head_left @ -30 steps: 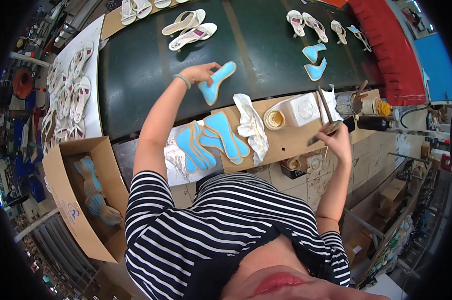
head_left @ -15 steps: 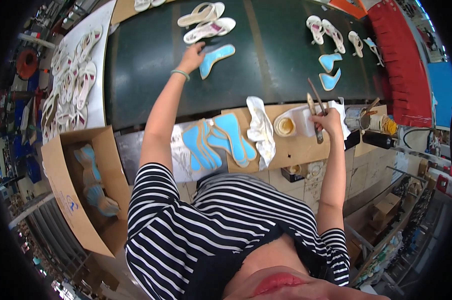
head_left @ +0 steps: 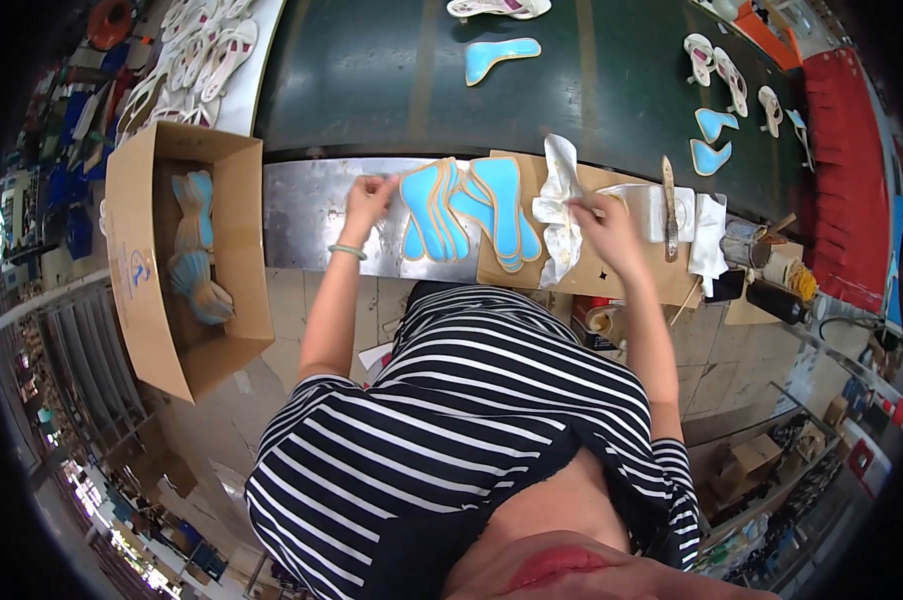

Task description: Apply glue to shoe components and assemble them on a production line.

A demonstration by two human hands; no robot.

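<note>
My left hand (head_left: 370, 202), with a pale green bangle at the wrist, is over the metal plate, just left of a fanned stack of blue foot-shaped insoles (head_left: 430, 212). Its fingers are bent and slightly apart, with nothing visible in them. A second group of blue insoles (head_left: 502, 205) lies on cardboard to the right. My right hand (head_left: 609, 228) pinches the edge of a crumpled, stained white cloth (head_left: 560, 225). A brush with a worn handle (head_left: 669, 215) rests across a white container (head_left: 637, 212) beyond that hand.
On the dark green belt (head_left: 362, 80) lie a single blue insole (head_left: 502, 55), white sandals (head_left: 717, 70) and two more blue pieces. At left stands an open cardboard box (head_left: 242, 210) holding blue insoles. Cans and a yellow roll (head_left: 800, 278) crowd the bench's right end.
My left hand has come back from the belt to beside the insoles. My right hand has let go of the brush and moved left to the white cloth. The whole view has shifted.
</note>
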